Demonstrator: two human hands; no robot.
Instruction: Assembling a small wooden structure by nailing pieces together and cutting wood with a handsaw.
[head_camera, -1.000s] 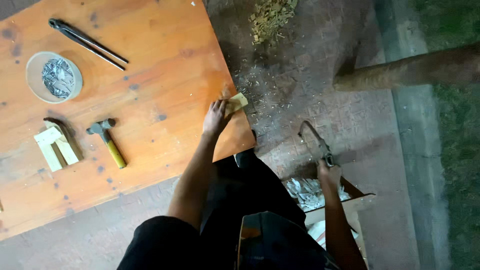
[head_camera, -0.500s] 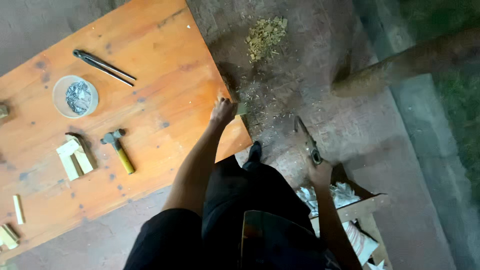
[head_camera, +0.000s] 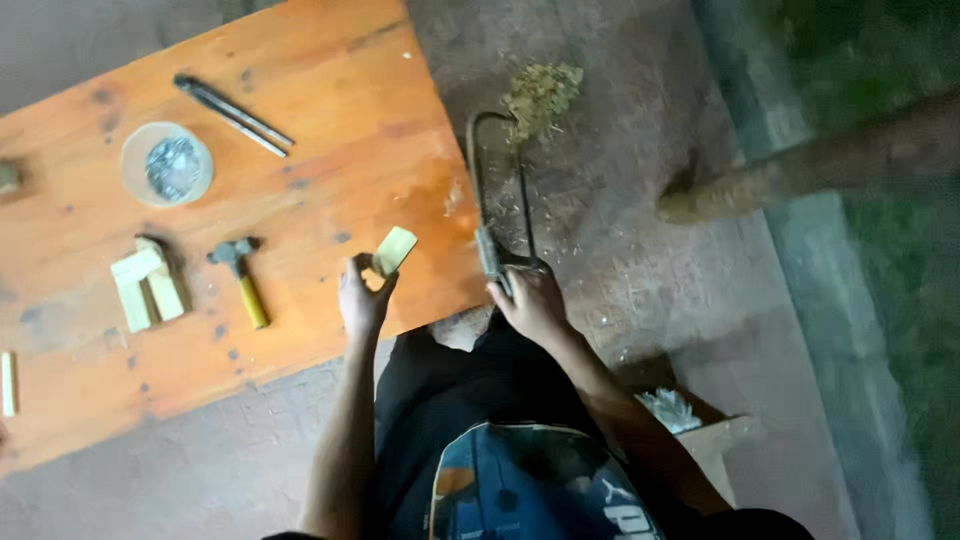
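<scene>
On the wooden table (head_camera: 300, 80), the hammer (head_camera: 240, 280) serves as landmark; the wooden blocks (head_camera: 147, 285) lie just left of it; the round dish (head_camera: 167, 164) and rods (head_camera: 233, 115) lie behind; the small wood piece (head_camera: 394, 250) and saw (head_camera: 497, 200) lie right.

Orange-brown table (head_camera: 300, 80), pale yellow wood piece (head_camera: 395, 249), yellow-handled hammer (head_camera: 241, 279), dark metal saw (head_camera: 497, 190).

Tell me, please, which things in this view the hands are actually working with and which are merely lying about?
In hand:
- small wooden block, held in the left hand at the table edge
- metal frame saw, gripped by the right hand

Lying about:
- hammer
- round dish of metal bits
- dark rods
- pale wood pieces
- sawdust pile on the ground
</scene>
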